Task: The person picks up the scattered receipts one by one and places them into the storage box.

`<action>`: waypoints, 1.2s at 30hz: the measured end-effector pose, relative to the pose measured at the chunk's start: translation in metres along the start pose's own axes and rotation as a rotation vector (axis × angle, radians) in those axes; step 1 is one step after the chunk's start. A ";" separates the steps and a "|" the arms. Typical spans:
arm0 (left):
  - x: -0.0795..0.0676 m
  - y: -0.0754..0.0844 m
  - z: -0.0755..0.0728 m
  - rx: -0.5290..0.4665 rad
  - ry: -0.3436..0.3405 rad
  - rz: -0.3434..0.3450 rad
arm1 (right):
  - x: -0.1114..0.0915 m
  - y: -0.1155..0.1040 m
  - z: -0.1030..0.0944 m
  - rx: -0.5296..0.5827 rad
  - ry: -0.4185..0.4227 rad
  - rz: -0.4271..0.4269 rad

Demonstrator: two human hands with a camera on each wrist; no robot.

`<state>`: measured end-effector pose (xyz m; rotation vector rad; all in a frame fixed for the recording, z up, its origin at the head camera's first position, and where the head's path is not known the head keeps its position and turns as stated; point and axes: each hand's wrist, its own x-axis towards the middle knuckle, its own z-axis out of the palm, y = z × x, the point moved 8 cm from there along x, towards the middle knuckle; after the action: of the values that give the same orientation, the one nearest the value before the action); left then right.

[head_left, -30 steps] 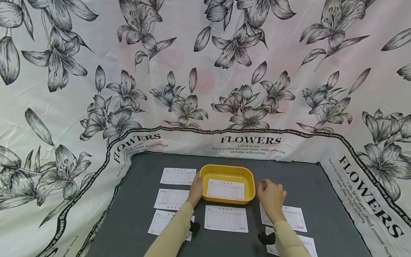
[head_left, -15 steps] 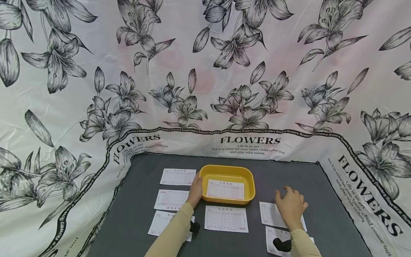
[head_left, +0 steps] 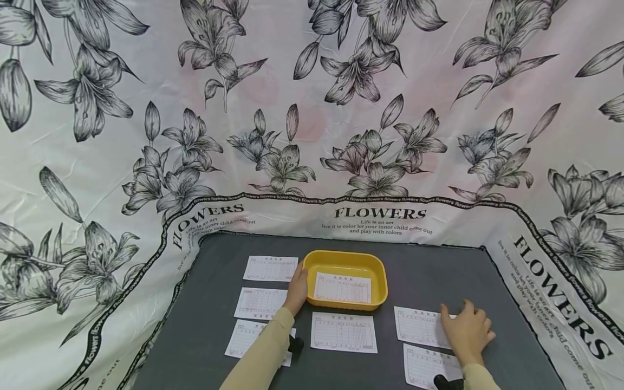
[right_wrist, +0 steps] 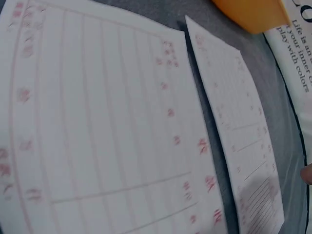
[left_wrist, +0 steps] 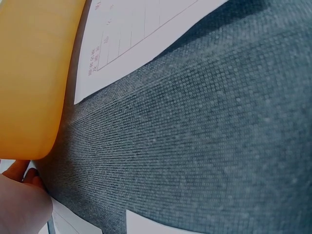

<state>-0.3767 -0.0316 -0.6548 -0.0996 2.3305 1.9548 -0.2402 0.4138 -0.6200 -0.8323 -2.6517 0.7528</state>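
Note:
My left hand point(head_left: 296, 290) holds the left side of a yellow plastic tray point(head_left: 346, 258). In the left wrist view, its fingers point(left_wrist: 17, 169) go in at the lower corner of the tray point(left_wrist: 34, 83). One printed paper form point(head_left: 343, 287) lies inside the tray. Off to the right, my right hand point(head_left: 468, 331) holds nothing, its fingers spread and loosely bent over the right end of a paper form point(head_left: 421, 326). A second form point(head_left: 429, 365) lies just below, partly covered by the wrist. In the right wrist view only a fingertip point(right_wrist: 307, 174) shows at the edge.
Another form point(head_left: 343, 332) lies in front of the tray. Left of it is a column of three forms point(head_left: 270, 268), the lowest partly under my left sleeve point(head_left: 260, 352). A flower-printed cloth point(head_left: 380, 222) borders the dark grey table point(head_left: 419, 271).
My right hand has moved away from the tray's right side, rightward and toward me, uncovering much of the right-hand forms. The left hand and the tray have stayed put.

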 end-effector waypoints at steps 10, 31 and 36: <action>0.002 -0.001 0.000 0.010 0.000 0.002 | -0.007 0.032 0.005 -0.040 -0.098 0.108; 0.001 -0.004 0.001 -0.022 -0.009 -0.036 | -0.012 0.034 0.012 0.022 0.002 0.111; 0.002 -0.004 0.001 -0.018 -0.001 -0.026 | -0.014 0.032 0.014 0.062 0.025 0.132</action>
<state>-0.3778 -0.0310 -0.6592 -0.1297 2.2995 1.9639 -0.2199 0.4230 -0.6501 -1.0008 -2.5580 0.8461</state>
